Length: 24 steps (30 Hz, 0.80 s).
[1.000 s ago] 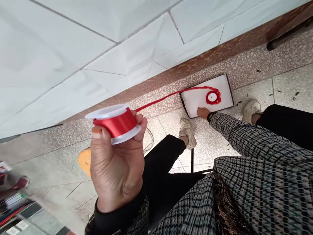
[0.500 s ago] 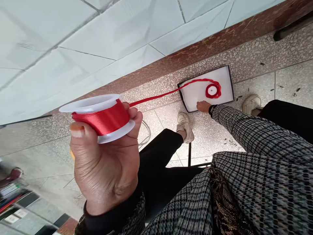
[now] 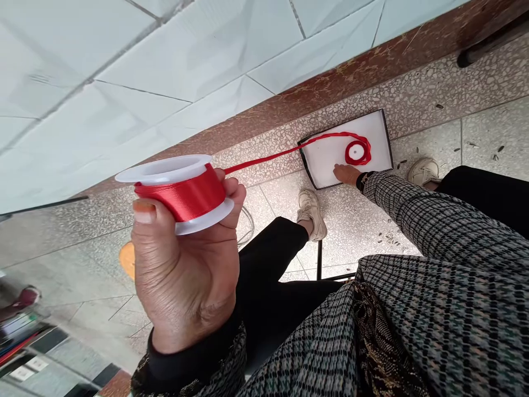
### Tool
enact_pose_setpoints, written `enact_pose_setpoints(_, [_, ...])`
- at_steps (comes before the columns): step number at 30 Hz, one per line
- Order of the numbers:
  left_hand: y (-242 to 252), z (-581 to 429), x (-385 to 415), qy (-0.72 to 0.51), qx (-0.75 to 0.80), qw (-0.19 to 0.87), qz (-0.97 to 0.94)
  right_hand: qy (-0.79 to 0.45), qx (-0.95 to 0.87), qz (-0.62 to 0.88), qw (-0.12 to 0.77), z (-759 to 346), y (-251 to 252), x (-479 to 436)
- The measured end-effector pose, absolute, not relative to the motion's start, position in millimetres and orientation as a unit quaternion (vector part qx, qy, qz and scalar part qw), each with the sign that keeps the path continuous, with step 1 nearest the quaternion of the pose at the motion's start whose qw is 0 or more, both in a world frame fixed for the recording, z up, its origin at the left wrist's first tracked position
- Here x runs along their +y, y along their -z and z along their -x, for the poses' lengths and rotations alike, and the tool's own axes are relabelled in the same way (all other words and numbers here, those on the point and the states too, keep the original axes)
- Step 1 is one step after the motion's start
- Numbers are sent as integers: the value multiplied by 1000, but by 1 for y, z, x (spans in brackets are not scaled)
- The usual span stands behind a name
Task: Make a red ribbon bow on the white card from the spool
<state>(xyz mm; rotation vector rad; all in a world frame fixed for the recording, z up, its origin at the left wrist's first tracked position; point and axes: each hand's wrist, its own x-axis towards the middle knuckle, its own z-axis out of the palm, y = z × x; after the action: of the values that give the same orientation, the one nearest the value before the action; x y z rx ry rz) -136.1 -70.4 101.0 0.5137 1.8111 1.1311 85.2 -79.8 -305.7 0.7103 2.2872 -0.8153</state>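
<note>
Raised at the left, my left hand [image 3: 192,270] is closed around a white plastic spool of red ribbon [image 3: 185,190], thumb on the near side and fingers behind. From it a narrow red ribbon strip [image 3: 264,159] stretches right and down to a shallow white tray with dark edges [image 3: 324,165] on the floor. In the tray the strip curves around a small red roll with a white centre [image 3: 356,151]. My right hand [image 3: 347,173] reaches down to the tray's near side, left of the roll, fingers outstretched against the white surface; nothing shows in them.
Pale tiles [image 3: 198,60] with a brown stone border [image 3: 330,77] run along the top. My shoes [image 3: 312,215] stand near the tray on the speckled floor. A dark bar [image 3: 491,41] is at upper right; an orange round object [image 3: 127,259] shows behind my left hand.
My left hand and the ribbon spool have shifted slightly right and up, uncovering more of the orange object. My right hand has moved slightly upward, farther onto the tray.
</note>
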Motion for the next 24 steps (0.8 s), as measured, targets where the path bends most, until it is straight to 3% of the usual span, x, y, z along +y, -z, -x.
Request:
enact_pose_setpoints(11, [-98, 134, -69, -457, 737, 454, -205, 293, 887, -218, 283, -99, 316, -75])
enact_pose_setpoints(17, [-100, 135, -70, -444, 737, 462, -216, 308, 884, -155, 314, -85, 315, -81])
enact_pose_setpoints(24, [-100, 133, -71, -443, 742, 454, -219, 290, 871, -190, 349, -71, 304, -92])
